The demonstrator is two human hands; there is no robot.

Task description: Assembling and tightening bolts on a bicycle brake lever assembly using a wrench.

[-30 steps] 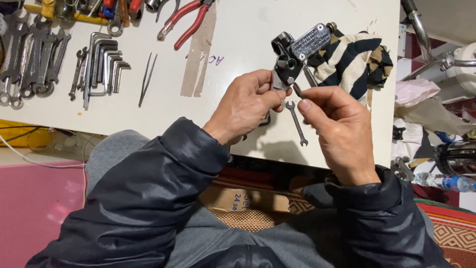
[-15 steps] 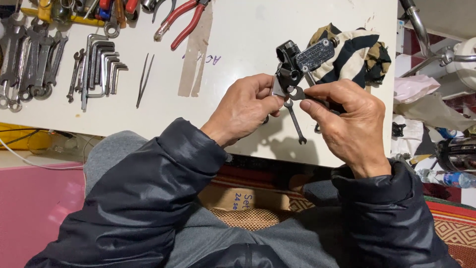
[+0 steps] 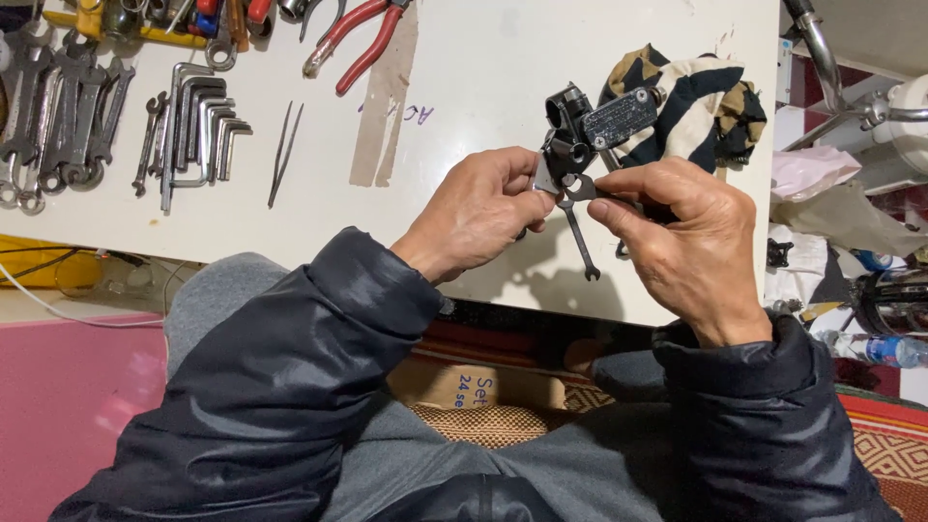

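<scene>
Left hand (image 3: 478, 213): fingers curled, pinching the lower end of a black metal assembly (image 3: 580, 130) between thumb and fingertips, above the near edge of the white table (image 3: 464, 58).

Scan, left to right:

Far left of table: a row of combination wrenches (image 3: 58, 111) laid side by side, handles running near to far. Just right of them, a set of hex keys (image 3: 198, 121), bent ends pointing right, lined up by size. Right of those, 1 pair of thin tweezers (image 3: 282, 153), lying alone. At the far edge, red-handled pliers (image 3: 353, 43), slanted, next to a strip of brown tape (image 3: 387, 101) stuck to the table surface.

Centre: black metal assembly held above the table, a flat rectangular plate with screws on its far right side. The assembly sits between both hands, in front of a crumpled black, white and tan rag (image 3: 701, 101) lying on the table.

Right hand (image 3: 691, 242): closed in a pinch on a small open-end spanner (image 3: 578, 227). Upper end of the spanner meets the bottom of the assembly; its lower end hangs toward the near table edge. Thumb and index finger grip it near the top.

Both arms in dark padded sleeves (image 3: 290, 377).

Far right, off the table: chrome tubing (image 3: 822, 58).
</scene>
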